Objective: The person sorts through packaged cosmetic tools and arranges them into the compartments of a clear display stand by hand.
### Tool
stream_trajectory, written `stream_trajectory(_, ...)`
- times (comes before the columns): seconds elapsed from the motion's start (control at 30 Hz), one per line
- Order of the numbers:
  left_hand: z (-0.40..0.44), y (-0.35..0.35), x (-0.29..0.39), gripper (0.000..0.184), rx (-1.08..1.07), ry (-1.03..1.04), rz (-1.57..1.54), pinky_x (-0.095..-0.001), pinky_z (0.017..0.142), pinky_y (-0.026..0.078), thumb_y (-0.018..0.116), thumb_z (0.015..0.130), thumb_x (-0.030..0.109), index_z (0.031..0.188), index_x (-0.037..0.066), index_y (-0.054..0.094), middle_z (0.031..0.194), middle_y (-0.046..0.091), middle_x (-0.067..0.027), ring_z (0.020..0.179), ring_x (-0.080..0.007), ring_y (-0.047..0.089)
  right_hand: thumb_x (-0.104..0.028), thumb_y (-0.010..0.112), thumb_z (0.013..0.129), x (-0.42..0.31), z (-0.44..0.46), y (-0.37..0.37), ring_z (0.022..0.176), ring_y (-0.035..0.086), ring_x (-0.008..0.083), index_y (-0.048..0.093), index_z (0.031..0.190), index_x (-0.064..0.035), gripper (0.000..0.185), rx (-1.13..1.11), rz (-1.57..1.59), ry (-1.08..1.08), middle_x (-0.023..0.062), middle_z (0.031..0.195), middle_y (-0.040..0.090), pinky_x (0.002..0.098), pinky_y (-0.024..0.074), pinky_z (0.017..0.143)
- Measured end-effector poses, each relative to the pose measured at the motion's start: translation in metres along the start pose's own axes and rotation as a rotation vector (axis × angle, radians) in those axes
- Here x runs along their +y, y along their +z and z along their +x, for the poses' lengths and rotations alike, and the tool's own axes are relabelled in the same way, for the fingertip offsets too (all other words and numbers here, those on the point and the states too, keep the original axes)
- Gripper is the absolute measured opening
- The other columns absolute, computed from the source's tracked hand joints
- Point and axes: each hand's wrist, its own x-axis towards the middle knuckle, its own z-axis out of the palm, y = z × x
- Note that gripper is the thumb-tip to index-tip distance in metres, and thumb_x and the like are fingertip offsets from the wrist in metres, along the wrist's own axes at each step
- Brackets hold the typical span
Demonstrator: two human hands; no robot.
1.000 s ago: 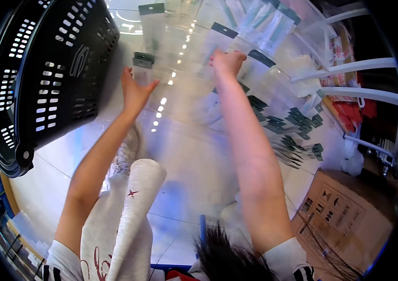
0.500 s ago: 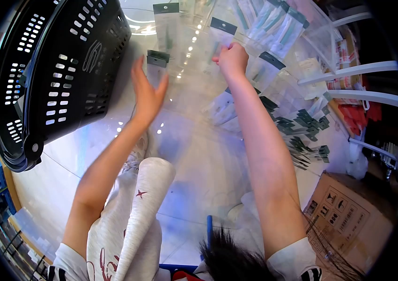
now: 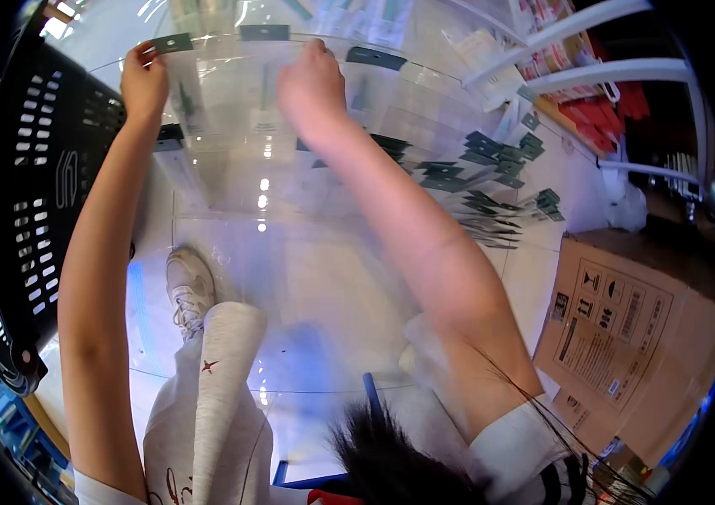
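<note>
Far in front of me, my left hand (image 3: 145, 84) pinches the left end of a clear packet's dark green header (image 3: 172, 42). My right hand (image 3: 314, 93) is closed beside another packet with a grey-green header (image 3: 265, 33); its fingertips are hidden, so I cannot tell what they grip. Right of it lies a third header packet (image 3: 376, 58). Below my left hand is another packet with a dark header (image 3: 169, 137). These packets lie in or on clear plastic (image 3: 231, 160) that reflects the lights.
A black slotted basket (image 3: 71, 181) stands at the left. Several green-headed packets (image 3: 492, 160) are heaped right of centre. A cardboard box (image 3: 627, 337) sits at the lower right, below a white rack (image 3: 610, 76). My shoe (image 3: 189, 282) is on the tiled floor.
My view has shifted rightward and down. My left hand has gone from open fingers near a packet to pinching a header farther out. My right hand, still closed, has moved left relative to the packets.
</note>
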Motion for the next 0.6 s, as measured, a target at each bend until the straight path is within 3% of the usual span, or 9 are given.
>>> stream_trajectory(0.1, 0.0, -0.003, 0.0, 0.03, -0.042, 0.006, 0.024, -0.0276, 0.072, 0.046, 0.053, 0.082, 0.011, 0.111, 0.001, 0.051, 0.096, 0.062, -0.0089, 0.083, -0.0164, 0.059, -0.002, 0.049, 0.078, 0.01, -0.05, -0.059, 0.088, 0.054, 0.0364, 0.041, 0.107, 0.0046, 0.032, -0.053, 0.027, -0.411, 0.0226, 0.105, 0.048, 0.0422, 0.0459, 0.076)
stream_trajectory(0.17, -0.004, -0.004, -0.001, 0.038, -0.005, 0.037, -0.006, -0.0304, 0.079, 0.044, 0.053, 0.082, 0.01, 0.117, -0.002, 0.046, 0.102, 0.058, -0.0125, 0.092, -0.0202, 0.056, -0.003, 0.055, 0.075, 0.033, -0.089, -0.11, 0.092, 0.052, 0.0345, 0.039, 0.114, 0.0025, 0.042, -0.135, -0.002, -0.645, 0.0198, 0.106, 0.046, 0.0412, 0.0439, 0.08)
stream_trajectory(0.2, -0.011, -0.007, -0.001, 0.041, 0.069, 0.188, 0.046, -0.0322, 0.085, 0.041, 0.054, 0.081, 0.009, 0.119, -0.003, 0.043, 0.107, 0.054, -0.0146, 0.099, -0.0225, 0.052, -0.004, 0.058, 0.073, 0.046, -0.11, -0.14, 0.095, 0.051, 0.0335, 0.039, 0.117, 0.0016, 0.048, -0.175, -0.069, -0.743, 0.0184, 0.107, 0.046, 0.0406, 0.0431, 0.082)
stream_trajectory(0.23, -0.022, -0.01, 0.004, 0.045, 0.147, 0.343, 0.094, -0.0339, 0.091, 0.037, 0.054, 0.081, 0.009, 0.121, -0.004, 0.04, 0.113, 0.05, -0.0166, 0.107, -0.0248, 0.048, -0.003, 0.059, 0.073, 0.064, -0.132, -0.167, 0.097, 0.05, 0.0325, 0.039, 0.118, 0.0009, 0.05, -0.243, -0.097, -0.71, 0.0172, 0.109, 0.046, 0.0396, 0.0429, 0.083)
stream_trajectory(0.33, -0.106, -0.019, 0.066, 0.05, 0.007, 0.469, 0.098, -0.0366, 0.099, 0.029, 0.056, 0.078, 0.004, 0.123, -0.004, 0.037, 0.121, 0.041, -0.018, 0.116, -0.0284, 0.039, -0.002, 0.059, 0.073, 0.133, -0.207, -0.232, 0.099, 0.051, 0.0293, 0.042, 0.118, -0.0013, 0.048, -0.295, -0.209, -0.443, 0.0155, 0.116, 0.044, 0.0362, 0.0429, 0.083)
stream_trajectory(0.4, -0.165, -0.019, 0.092, 0.051, -0.169, 0.57, 0.069, -0.0378, 0.1, 0.027, 0.056, 0.076, 0.0, 0.123, -0.002, 0.038, 0.122, 0.041, -0.0184, 0.117, -0.0299, 0.037, -0.002, 0.058, 0.075, 0.171, -0.257, -0.243, 0.095, 0.054, 0.0278, 0.047, 0.111, -0.001, 0.038, -0.141, 0.007, 0.043, 0.0148, 0.111, 0.049, 0.0347, 0.0436, 0.08)
stream_trajectory(0.5, -0.245, -0.013, 0.134, 0.052, -0.486, 0.7, 0.032, -0.042, 0.1, 0.027, 0.057, 0.071, -0.005, 0.12, 0.0, 0.041, 0.12, 0.043, -0.0185, 0.117, -0.0335, 0.038, -0.002, 0.058, 0.077, 0.231, -0.302, -0.244, 0.091, 0.055, 0.0271, 0.051, 0.104, 0.0009, 0.028, -0.123, 0.028, 0.134, 0.015, 0.102, 0.053, 0.0336, 0.0444, 0.078)
stream_trajectory(0.53, -0.261, -0.008, 0.144, 0.053, -0.568, 0.788, -0.018, -0.0439, 0.1, 0.027, 0.058, 0.069, -0.005, 0.119, 0.001, 0.041, 0.12, 0.044, -0.0181, 0.116, -0.0345, 0.039, -0.003, 0.058, 0.077, 0.233, -0.302, -0.243, 0.091, 0.055, 0.0279, 0.054, 0.095, 0.0016, 0.019, -0.162, 0.027, 0.212, 0.014, 0.096, 0.056, 0.0349, 0.044, 0.077)
stream_trajectory(0.6, -0.282, 0.003, 0.162, 0.056, -0.738, 0.968, -0.052, -0.0472, 0.1, 0.028, 0.06, 0.067, -0.007, 0.119, 0.002, 0.04, 0.126, 0.04, -0.0197, 0.12, -0.0378, 0.036, -0.005, 0.06, 0.076, 0.252, -0.299, -0.23, 0.1, 0.051, 0.0317, 0.05, 0.107, 0.0015, 0.033, -0.054, -0.069, 0.135, 0.0175, 0.108, 0.051, 0.0366, 0.0419, 0.083)
